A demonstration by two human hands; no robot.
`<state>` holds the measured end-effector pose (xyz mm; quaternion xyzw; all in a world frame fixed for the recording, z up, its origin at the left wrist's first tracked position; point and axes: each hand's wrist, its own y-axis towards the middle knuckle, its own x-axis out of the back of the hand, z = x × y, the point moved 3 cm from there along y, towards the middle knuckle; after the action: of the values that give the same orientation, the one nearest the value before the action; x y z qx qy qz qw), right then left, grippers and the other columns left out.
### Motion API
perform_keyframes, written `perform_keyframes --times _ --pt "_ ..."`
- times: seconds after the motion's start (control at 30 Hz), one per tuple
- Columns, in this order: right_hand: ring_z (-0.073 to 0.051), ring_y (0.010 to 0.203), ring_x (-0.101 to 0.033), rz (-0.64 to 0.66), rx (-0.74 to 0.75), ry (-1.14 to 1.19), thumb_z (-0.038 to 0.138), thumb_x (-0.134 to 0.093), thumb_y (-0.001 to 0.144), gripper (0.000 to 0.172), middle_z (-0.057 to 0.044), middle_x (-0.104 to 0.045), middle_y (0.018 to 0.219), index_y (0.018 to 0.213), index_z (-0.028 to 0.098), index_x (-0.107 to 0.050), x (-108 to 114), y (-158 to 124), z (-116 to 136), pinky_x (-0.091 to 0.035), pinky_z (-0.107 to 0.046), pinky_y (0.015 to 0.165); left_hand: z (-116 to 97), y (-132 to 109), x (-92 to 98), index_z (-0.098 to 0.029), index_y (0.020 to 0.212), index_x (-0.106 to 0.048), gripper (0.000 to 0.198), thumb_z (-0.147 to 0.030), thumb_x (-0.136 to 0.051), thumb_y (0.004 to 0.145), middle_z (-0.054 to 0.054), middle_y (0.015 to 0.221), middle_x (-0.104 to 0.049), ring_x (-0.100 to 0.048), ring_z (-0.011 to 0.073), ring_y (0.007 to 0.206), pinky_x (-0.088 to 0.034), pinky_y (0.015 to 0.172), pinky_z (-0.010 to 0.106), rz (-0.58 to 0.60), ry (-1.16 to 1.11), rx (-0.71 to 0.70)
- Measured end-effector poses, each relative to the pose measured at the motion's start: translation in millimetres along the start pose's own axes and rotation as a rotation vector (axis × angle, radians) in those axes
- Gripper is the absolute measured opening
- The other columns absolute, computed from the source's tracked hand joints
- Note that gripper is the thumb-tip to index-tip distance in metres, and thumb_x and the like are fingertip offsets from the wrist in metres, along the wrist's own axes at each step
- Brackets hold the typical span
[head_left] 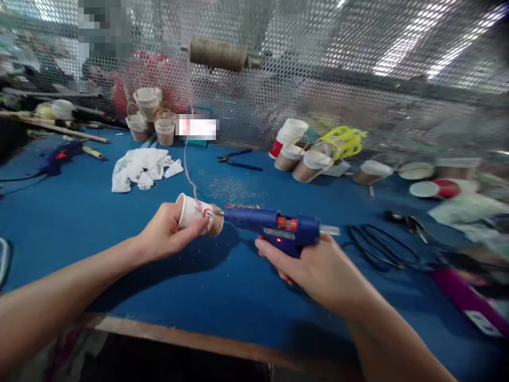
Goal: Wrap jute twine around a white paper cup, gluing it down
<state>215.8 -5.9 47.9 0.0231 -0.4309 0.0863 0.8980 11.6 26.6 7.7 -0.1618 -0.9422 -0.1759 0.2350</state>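
Note:
My left hand is wrapped round a white paper cup with red print, tipped on its side with the mouth toward the left. Brown twine is wound about the cup's base end, and a strand of it runs up toward the back. In my right hand is a blue glue gun, gripped by its handle, a clear glue stick poking from the rear and a red light lit. The nozzle meets or nearly touches the cup near the twine; the exact contact is too small to tell.
A twine spool hangs on the perforated screen. Twine-covered cups stand back left, others back right by a yellow basket. White cloth, pliers, another glue gun and a black cable lie around.

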Motion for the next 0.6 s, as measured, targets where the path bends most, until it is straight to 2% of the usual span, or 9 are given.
perform_keyframes --times 0.17,0.37,0.6 --pt "-0.012 0.032 -0.045 0.024 0.05 -0.021 0.04 -0.049 0.076 0.029 0.005 -0.046 0.035 0.052 0.023 -0.045 -1.5 0.4 0.5 -0.037 -0.024 0.036 4.0 -0.5 -1.7 -0.008 0.07 -0.062 0.03 -0.032 -0.046 0.08 0.003 0.057 -0.056 -0.043 0.0091 0.049 -0.036 0.045 0.019 -0.019 0.002 0.012" --pt "-0.011 0.033 -0.047 0.019 0.097 -0.057 0.038 -0.048 0.078 0.031 0.005 -0.048 0.035 0.05 0.023 -0.046 -1.1 0.6 -0.6 -0.039 -0.024 0.038 2.5 0.3 -2.6 -0.008 0.067 -0.061 0.03 -0.031 -0.045 0.08 -0.001 0.052 -0.044 -0.032 0.0071 0.047 -0.028 0.04 0.018 -0.016 -0.031 0.012" --pt "-0.011 0.032 -0.045 -0.02 0.142 -0.096 0.037 -0.049 0.078 0.034 0.005 -0.048 0.034 0.047 0.024 -0.044 -2.3 -0.8 0.5 -0.039 -0.025 0.039 3.7 -1.4 -2.9 -0.008 0.067 -0.06 0.03 -0.031 -0.046 0.079 0.002 0.059 -0.05 -0.037 0.0082 0.051 -0.033 0.043 0.018 -0.017 -0.031 0.029"
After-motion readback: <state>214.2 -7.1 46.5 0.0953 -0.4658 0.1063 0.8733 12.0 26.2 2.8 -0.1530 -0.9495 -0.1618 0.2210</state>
